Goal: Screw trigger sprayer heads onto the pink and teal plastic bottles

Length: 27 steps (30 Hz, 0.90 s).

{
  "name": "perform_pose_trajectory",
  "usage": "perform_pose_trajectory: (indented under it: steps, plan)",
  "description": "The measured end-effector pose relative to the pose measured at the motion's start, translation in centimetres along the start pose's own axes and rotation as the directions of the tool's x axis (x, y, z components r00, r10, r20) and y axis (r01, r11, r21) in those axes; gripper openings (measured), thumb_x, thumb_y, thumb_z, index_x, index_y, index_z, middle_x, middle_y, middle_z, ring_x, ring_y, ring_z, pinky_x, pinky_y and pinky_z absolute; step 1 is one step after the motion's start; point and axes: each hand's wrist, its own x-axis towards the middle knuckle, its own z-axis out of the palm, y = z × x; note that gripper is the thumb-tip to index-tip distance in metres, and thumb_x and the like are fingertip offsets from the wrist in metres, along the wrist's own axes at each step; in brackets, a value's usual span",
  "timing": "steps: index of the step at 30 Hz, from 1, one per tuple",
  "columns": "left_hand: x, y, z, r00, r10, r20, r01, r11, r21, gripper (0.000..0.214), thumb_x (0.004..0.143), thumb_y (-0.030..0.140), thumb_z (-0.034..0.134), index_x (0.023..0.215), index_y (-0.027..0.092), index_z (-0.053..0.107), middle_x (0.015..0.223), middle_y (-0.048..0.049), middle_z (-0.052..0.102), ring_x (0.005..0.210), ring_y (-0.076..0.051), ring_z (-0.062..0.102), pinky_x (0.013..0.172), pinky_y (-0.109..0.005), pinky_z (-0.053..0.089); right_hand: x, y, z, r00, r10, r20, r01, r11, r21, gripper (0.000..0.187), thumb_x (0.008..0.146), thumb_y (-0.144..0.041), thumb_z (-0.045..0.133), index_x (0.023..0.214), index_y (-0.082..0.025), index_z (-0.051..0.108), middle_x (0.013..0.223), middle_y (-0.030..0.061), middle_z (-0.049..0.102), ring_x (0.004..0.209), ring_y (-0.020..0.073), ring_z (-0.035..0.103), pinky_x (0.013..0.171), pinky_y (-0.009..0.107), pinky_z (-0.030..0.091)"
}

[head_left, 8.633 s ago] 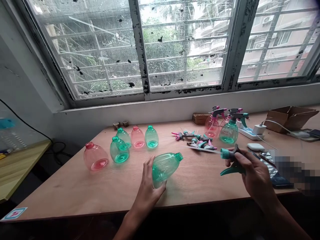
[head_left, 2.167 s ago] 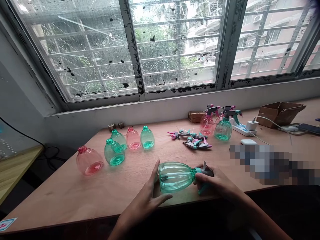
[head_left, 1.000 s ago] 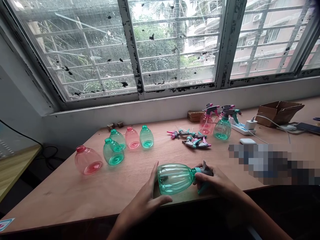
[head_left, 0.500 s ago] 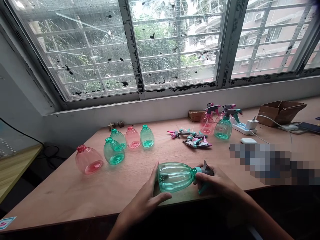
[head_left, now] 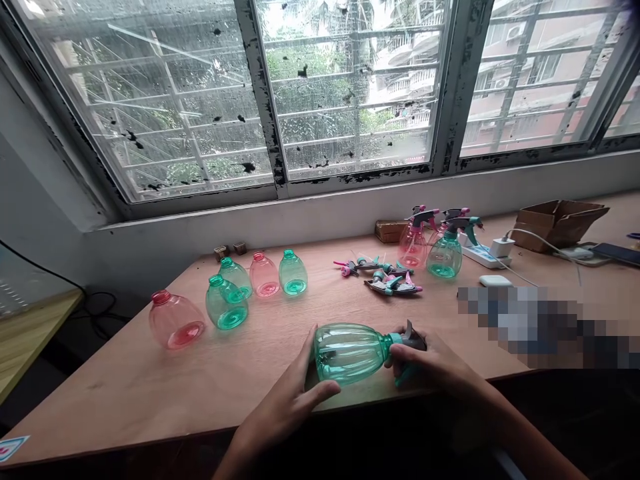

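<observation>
A green translucent spray bottle (head_left: 350,353) lies sideways in the air over the table's front edge. Its base rests against the palm of my left hand (head_left: 293,393), whose thumb runs along the near side; the other fingers are partly hidden behind the bottle. At the neck, my right hand (head_left: 425,357) is closed around the grey and teal spray head (head_left: 413,339). To the left stand open bottles without heads, among them a red one (head_left: 177,321) and a green one (head_left: 227,303). Loose spray heads (head_left: 393,283) lie in a pile beyond the held bottle.
Finished-looking spray bottles with heads, including a green one (head_left: 445,253), stand at the back right. Near them are a power strip (head_left: 485,257), a white case (head_left: 495,281) and an open cardboard box (head_left: 560,227). A blurred patch covers the table's right side.
The hands and bottle hold almost the same pose. The whole view has shifted very slightly.
</observation>
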Motion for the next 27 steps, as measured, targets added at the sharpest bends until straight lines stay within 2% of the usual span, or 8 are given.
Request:
perform_pose_trajectory:
  steps: [7,9,14,16,19,21,25,27]
  plan:
    - [0.26,-0.16,0.29,0.998,0.059,-0.003,-0.059,0.998,-0.005,0.102,0.088,0.032,0.07,0.155,0.038,-0.006,0.167,-0.0021,0.012,0.152,-0.028,0.018,0.124,-0.049,0.017,0.0,-0.15,0.15,1.0,0.0,-0.01,0.0,1.0,-0.011,0.038,0.079,-0.053,0.075,0.082,-0.017,0.064,0.072,0.0036,0.077,0.065,0.0206,0.07,0.065,0.031,0.054]
    - [0.19,0.05,0.27,0.999,0.042,-0.005,-0.042,0.999,0.002,0.104,0.086,0.033,0.072,0.156,0.036,-0.004,0.167,-0.0037,0.013,0.153,-0.03,0.014,0.124,-0.051,0.014,0.03,-0.07,0.18,1.0,0.004,-0.013,-0.004,1.0,0.005,0.038,0.078,-0.052,0.076,0.083,-0.017,0.063,0.07,0.003,0.076,0.065,0.0203,0.07,0.064,0.03,0.053]
    - [0.1,0.1,0.13,1.0,-0.019,-0.015,0.019,1.0,-0.006,0.089,0.091,0.041,0.064,0.158,0.026,0.007,0.167,-0.0074,0.013,0.153,-0.029,0.012,0.125,-0.05,0.011,0.04,0.19,0.1,1.0,-0.004,-0.005,0.004,0.999,0.033,0.036,0.08,-0.05,0.076,0.086,-0.017,0.062,0.069,0.0025,0.076,0.064,0.0189,0.069,0.063,0.028,0.053]
    - [0.17,-0.02,0.19,1.0,0.014,-0.016,-0.014,1.0,-0.006,0.092,0.089,0.038,0.068,0.158,0.029,0.007,0.167,-0.0066,0.014,0.152,-0.03,0.016,0.125,-0.05,0.014,0.02,0.17,0.07,1.0,-0.01,-0.008,0.01,1.0,0.021,0.036,0.08,-0.05,0.076,0.084,-0.016,0.063,0.069,0.0026,0.076,0.063,0.0183,0.069,0.063,0.028,0.052]
    - [0.2,-0.05,0.34,0.998,0.065,-0.009,-0.065,0.997,-0.038,0.102,0.087,0.031,0.071,0.156,0.035,-0.005,0.166,-0.0054,0.019,0.15,-0.031,0.023,0.123,-0.053,0.017,-0.01,0.02,0.11,1.0,-0.013,-0.01,0.013,1.0,0.002,0.037,0.08,-0.051,0.075,0.081,-0.016,0.064,0.069,0.0033,0.076,0.063,0.0183,0.068,0.063,0.028,0.052]
    - [0.14,-0.02,0.38,0.998,0.064,-0.002,-0.064,0.997,-0.049,0.105,0.087,0.032,0.071,0.155,0.036,-0.008,0.165,-0.0058,0.021,0.151,-0.032,0.021,0.123,-0.055,0.015,-0.01,-0.06,0.16,1.0,-0.009,-0.01,0.009,1.0,0.004,0.037,0.08,-0.051,0.075,0.082,-0.016,0.064,0.07,0.0038,0.076,0.063,0.0186,0.068,0.063,0.028,0.053]
    - [0.09,-0.23,0.21,0.999,0.034,-0.011,-0.035,0.997,-0.065,0.091,0.091,0.042,0.064,0.157,0.031,0.001,0.167,-0.0059,0.013,0.152,-0.032,0.015,0.123,-0.054,0.014,0.02,0.06,0.1,1.0,0.0,-0.008,0.001,1.0,0.028,0.039,0.078,-0.052,0.076,0.084,-0.016,0.062,0.071,0.0037,0.076,0.063,0.019,0.069,0.061,0.029,0.053]
    - [0.14,-0.46,0.12,1.0,0.028,0.003,-0.028,0.998,-0.049,0.089,0.091,0.043,0.063,0.158,0.03,0.005,0.167,-0.0062,0.015,0.152,-0.032,0.016,0.124,-0.052,0.015,0.08,0.24,-0.02,1.0,-0.007,-0.001,0.007,0.999,0.031,0.037,0.079,-0.051,0.076,0.084,-0.016,0.062,0.07,0.0034,0.076,0.063,0.0189,0.069,0.062,0.028,0.053]
